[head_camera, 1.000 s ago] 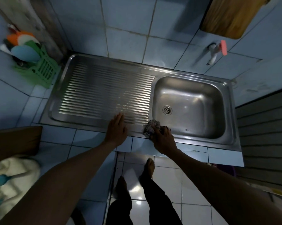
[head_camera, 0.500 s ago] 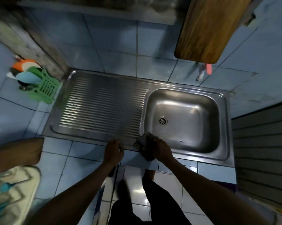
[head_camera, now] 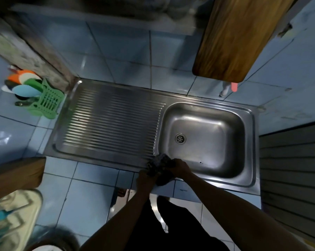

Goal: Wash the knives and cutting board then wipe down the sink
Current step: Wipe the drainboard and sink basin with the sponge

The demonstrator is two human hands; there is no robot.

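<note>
Hands meet at the near rim of the stainless steel sink (head_camera: 251, 182): our right hand (head_camera: 180, 168) and left hand (head_camera: 145, 180) both curl round a dark, crumpled cleaning cloth (head_camera: 161, 163), which sits bunched on the steel edge where the ribbed draining board (head_camera: 113, 124) joins the rectangular basin (head_camera: 207, 138). Whether we are wringing, folding or just regripping the cloth we cannot tell.

Outward from there, the basin holds nothing but its round drain (head_camera: 180, 138) and a few dark specks near the near wall. The draining board to the left carries no dishes. A brown wooden cutting board (head_camera: 231, 38) hangs on the blue tiled wall (head_camera: 116, 57) at the far right, above a white tap with a pink handle (head_camera: 233, 86). We see no knives plainly; a green plastic utensil basket (head_camera: 47, 104) with coloured utensils stands on the tiled counter (head_camera: 13, 138) at the far left, too blurred to sort.

We judge the washing done, since the board is hung up and the sink is bare, and the wiping of the sink under way. The basin, with its specks, seems left to do.
</note>
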